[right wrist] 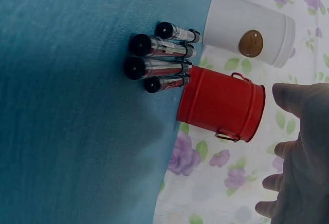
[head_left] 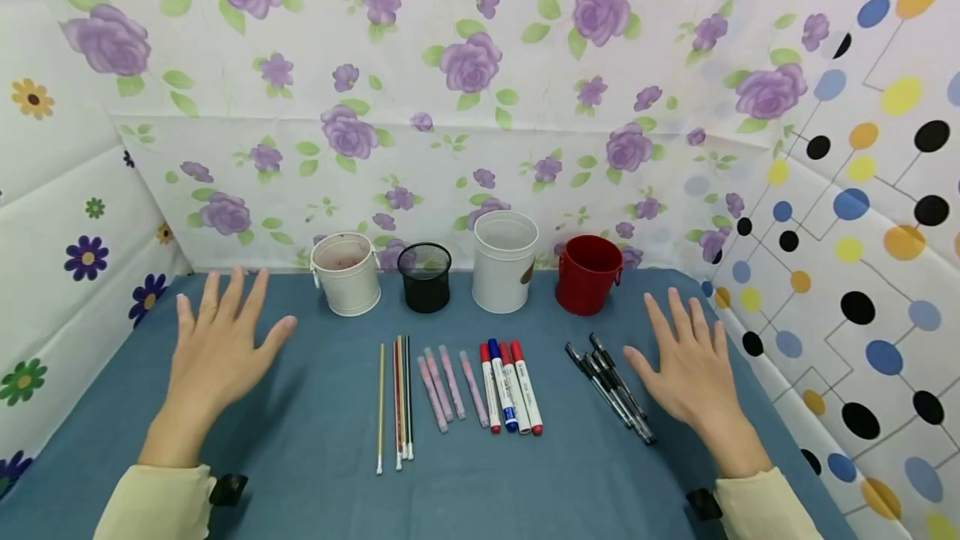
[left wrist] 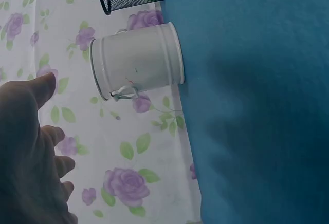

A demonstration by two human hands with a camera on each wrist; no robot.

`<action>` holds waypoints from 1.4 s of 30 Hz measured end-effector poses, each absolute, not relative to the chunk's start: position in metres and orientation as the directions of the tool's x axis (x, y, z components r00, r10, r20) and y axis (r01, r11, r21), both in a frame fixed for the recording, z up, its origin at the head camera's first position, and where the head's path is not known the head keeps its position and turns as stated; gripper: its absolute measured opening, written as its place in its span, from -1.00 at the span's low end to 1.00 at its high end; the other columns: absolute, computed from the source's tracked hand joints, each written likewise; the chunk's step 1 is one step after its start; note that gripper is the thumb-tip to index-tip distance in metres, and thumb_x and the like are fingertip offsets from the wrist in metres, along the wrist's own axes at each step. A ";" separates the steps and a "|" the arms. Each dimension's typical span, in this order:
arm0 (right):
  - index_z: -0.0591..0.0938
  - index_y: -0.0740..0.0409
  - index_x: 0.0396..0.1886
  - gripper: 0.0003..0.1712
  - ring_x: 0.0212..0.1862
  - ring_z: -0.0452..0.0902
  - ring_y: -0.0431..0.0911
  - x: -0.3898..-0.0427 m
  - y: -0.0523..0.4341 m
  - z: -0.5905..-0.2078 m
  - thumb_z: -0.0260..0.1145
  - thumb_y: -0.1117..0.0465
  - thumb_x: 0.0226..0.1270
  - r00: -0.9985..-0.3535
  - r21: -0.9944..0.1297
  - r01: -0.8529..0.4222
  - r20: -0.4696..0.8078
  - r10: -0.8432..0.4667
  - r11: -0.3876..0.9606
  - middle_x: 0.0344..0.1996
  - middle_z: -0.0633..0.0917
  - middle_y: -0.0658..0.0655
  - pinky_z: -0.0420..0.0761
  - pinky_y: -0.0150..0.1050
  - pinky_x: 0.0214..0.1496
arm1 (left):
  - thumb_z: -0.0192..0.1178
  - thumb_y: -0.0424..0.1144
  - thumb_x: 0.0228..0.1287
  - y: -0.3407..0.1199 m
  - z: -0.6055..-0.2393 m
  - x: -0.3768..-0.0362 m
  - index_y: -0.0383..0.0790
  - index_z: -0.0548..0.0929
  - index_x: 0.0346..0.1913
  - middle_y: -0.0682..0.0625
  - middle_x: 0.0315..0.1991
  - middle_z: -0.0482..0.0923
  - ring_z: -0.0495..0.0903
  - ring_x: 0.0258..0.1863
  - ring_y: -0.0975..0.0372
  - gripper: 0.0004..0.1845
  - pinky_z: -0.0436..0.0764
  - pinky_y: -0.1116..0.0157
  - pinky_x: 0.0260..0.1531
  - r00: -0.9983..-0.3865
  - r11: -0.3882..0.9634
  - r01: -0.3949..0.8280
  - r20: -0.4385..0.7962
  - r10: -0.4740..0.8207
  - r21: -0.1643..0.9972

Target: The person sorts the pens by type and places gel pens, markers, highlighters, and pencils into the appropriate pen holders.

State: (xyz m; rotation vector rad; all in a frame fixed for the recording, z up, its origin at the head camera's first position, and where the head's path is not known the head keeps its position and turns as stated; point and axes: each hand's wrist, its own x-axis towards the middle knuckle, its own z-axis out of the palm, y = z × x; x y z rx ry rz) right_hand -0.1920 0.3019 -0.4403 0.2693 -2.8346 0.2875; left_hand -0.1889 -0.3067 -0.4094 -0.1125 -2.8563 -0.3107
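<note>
My left hand [head_left: 217, 340] hovers open, fingers spread, over the blue table's left side, holding nothing; the left wrist view shows its fingers [left wrist: 31, 147] near a white handled bucket [left wrist: 136, 59]. My right hand [head_left: 686, 361] is open likewise at the right, just beside several black pens [head_left: 611, 386]. Between the hands lie thin pencils [head_left: 397, 398], pink pens [head_left: 450, 377] and red and blue markers [head_left: 510, 386]. In the right wrist view the black pens [right wrist: 159, 54] lie in front of the red bucket [right wrist: 221, 103].
Along the back stand a white bucket [head_left: 346, 273], a black mesh cup [head_left: 425, 277], a white cup [head_left: 505, 261] and a red bucket [head_left: 588, 273]. Floral and dotted cloth walls enclose the blue table [head_left: 315, 457] on three sides.
</note>
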 end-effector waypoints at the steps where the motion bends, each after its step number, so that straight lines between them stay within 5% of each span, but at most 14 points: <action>1: -0.08 -0.10 0.79 0.01 0.70 -0.35 0.37 -0.192 0.301 -0.440 0.09 -0.37 0.61 -0.944 -0.171 -0.211 0.292 -0.155 0.963 0.73 -0.11 0.32 -0.39 0.49 0.59 | -0.10 0.33 0.65 -0.306 -0.409 -0.190 -0.11 -0.19 0.76 -0.36 0.71 -0.32 -0.52 0.68 -0.24 -0.06 -0.61 -0.35 0.49 -0.960 0.970 0.112 0.277 0.049 0.218; 23: -0.11 -0.12 0.80 0.01 0.70 -0.30 0.36 -0.199 0.278 -0.424 0.08 -0.37 0.62 -0.952 -0.265 -0.227 0.262 -0.157 0.937 0.74 -0.13 0.28 -0.22 0.49 0.60 | -0.02 0.25 0.66 -0.301 -0.409 -0.221 -0.22 -0.22 0.75 -0.39 0.71 -0.21 -0.26 0.66 -0.36 -0.03 -0.24 -0.43 0.53 -0.959 0.833 0.185 0.281 0.037 0.521; 30: -0.08 -0.11 0.79 0.00 0.71 -0.27 0.35 -0.201 0.266 -0.419 0.11 -0.34 0.63 -0.954 -0.348 -0.246 0.253 -0.162 0.905 0.74 -0.10 0.26 -0.12 0.53 0.57 | -0.04 0.28 0.65 -0.299 -0.409 -0.229 -0.16 -0.25 0.75 -0.39 0.71 -0.20 -0.12 0.61 -0.45 -0.02 0.00 -0.55 0.39 -0.972 0.803 0.137 0.235 -0.003 0.580; 42: -0.06 -0.12 0.79 -0.06 0.69 -0.15 0.35 -0.201 0.246 -0.413 0.09 -0.30 0.66 -0.964 -0.518 -0.254 0.202 -0.172 0.817 0.74 -0.05 0.24 0.01 0.60 0.50 | 0.03 0.27 0.63 -0.294 -0.413 -0.247 -0.16 -0.25 0.76 -0.40 0.70 -0.16 -0.05 0.60 -0.44 0.01 0.07 -0.55 0.37 -0.982 0.743 0.111 0.188 -0.021 0.660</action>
